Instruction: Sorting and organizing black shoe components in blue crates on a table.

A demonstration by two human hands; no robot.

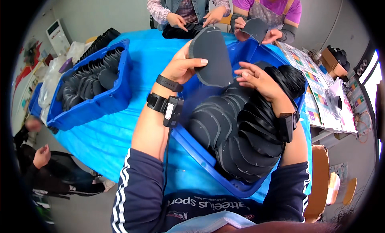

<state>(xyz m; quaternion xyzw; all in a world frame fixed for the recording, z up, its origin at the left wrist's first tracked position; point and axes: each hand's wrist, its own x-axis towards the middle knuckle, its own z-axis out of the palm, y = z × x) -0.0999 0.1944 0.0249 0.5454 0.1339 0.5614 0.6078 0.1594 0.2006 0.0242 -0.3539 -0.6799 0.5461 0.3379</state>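
navy shirt (222,203), white lettering, white-striped sleeves (144,173), pale blue mask (218,220) by the shirt, black band (169,83) plus chunky gadget (173,111) past its left cuff, another gadget (287,127) past its right

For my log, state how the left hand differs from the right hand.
The left hand pinches a dark piece; the right hand is loosely open, holding nothing visible. The left hand wears two black wristbands; the right hand shows one. Both carry a boxy black wrist device.

Bright indoor light, whited-out window (372,72) at far right, strong fisheye curvature, black rounded corners
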